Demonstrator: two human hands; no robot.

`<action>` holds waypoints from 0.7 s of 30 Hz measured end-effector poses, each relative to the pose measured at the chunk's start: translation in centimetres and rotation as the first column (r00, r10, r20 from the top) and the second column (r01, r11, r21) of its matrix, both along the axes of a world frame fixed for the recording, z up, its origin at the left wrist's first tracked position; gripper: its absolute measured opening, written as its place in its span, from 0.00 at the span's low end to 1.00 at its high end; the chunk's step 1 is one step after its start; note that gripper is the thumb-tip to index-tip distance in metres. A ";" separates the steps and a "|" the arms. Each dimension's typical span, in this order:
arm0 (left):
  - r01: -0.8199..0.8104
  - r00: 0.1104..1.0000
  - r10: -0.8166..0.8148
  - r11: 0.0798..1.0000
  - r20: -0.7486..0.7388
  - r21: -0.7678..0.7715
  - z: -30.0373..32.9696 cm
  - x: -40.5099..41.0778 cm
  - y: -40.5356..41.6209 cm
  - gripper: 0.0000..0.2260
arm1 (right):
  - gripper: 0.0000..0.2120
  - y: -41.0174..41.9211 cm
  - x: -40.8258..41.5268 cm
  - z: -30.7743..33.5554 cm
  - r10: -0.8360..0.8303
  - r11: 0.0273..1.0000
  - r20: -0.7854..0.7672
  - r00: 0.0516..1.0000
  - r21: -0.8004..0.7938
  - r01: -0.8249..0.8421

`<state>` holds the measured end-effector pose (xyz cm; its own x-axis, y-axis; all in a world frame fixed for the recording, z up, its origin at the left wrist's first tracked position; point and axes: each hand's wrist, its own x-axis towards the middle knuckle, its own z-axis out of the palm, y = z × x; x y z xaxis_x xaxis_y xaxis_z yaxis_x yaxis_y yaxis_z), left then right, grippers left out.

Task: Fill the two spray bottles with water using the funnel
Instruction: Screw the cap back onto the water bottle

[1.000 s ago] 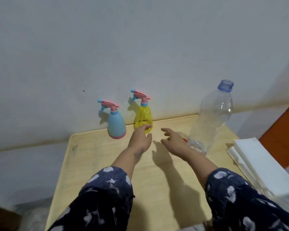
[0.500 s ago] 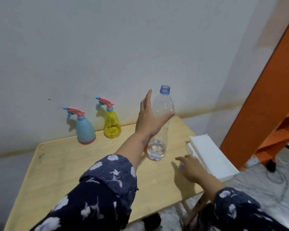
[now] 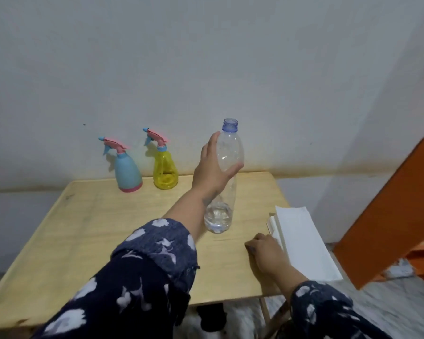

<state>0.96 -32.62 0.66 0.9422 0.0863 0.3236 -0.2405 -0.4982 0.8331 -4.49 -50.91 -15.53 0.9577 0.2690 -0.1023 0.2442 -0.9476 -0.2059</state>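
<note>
A pale wooden table (image 3: 88, 231) stands against a white wall (image 3: 206, 57), with an orange panel (image 3: 389, 216) to its right. A stack of white paper (image 3: 301, 238) overhangs the table's right edge. The clear water bottle (image 3: 224, 192) stands upright and uncapped near the middle right, a little water at its bottom. The left hand (image 3: 212, 171) wraps its fingers and thumb round the bottle's upper body. The right hand (image 3: 263, 249) rests on the table just beside the paper, fingers curled down; whether it holds anything I cannot tell. The blue spray bottle (image 3: 126, 171) and yellow spray bottle (image 3: 165, 170) stand side by side at the back edge, left of the held bottle and well apart from both hands.
</note>
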 end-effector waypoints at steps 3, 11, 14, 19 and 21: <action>0.007 1.000 -0.007 1.000 -0.009 -0.015 -0.2 0.0 -0.1 0.40 | 0.13 -0.1 0.2 0.0 0.022 1.000 -0.004 1.000 0.008 -0.022; -0.006 1.000 0.006 1.000 -0.010 -0.006 -0.3 -0.2 -0.1 0.39 | 0.13 0.8 4.6 8.1 -0.215 0.909 0.100 0.971 0.385 0.162; -0.007 1.000 0.007 1.000 -0.015 -0.012 -0.3 -0.3 -0.2 0.39 | 0.09 1.7 6.3 15.4 -0.392 0.699 0.122 0.912 0.684 0.210; -0.015 0.999 0.014 1.000 -0.031 -0.028 -0.2 -0.5 -0.4 0.40 | 0.06 3.8 6.4 25.5 -0.319 0.478 0.218 0.922 0.877 -0.043; -0.016 0.999 0.015 1.000 -0.033 -0.022 -0.2 -0.5 -0.4 0.40 | 0.07 5.1 6.5 27.4 -0.221 0.474 0.269 0.937 0.870 -0.137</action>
<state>0.47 -32.99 0.46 0.9509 0.1076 0.2901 -0.2050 -0.4830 0.8513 1.96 -45.84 11.87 0.8936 0.0027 0.4489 0.4249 -0.3274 -0.8439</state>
